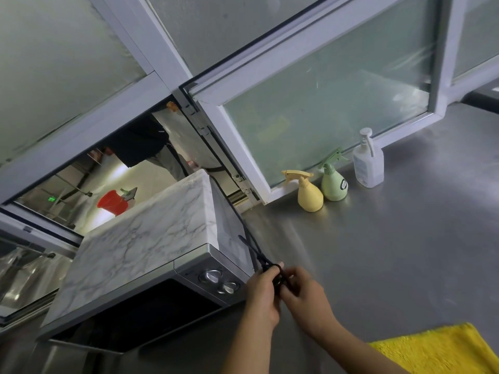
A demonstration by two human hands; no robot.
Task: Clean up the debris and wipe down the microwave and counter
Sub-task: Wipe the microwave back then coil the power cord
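Note:
A microwave (151,238) with a marble-pattern top, a dark door and two knobs stands on the steel counter (391,252) at the left. Its black power cord (252,248) runs along its right side down to my hands. My left hand (263,291) and my right hand (305,292) meet just right of the knobs, and both grip a bundled loop of that cord between their fingers. A yellow cloth (437,349) lies on the counter at the lower right, beside my right forearm.
A yellow spray bottle (309,195), a green spray bottle (333,184) and a clear pump bottle (368,164) stand against the frosted window at the back. An open hatch behind the microwave shows a red bucket (112,202) and a person standing.

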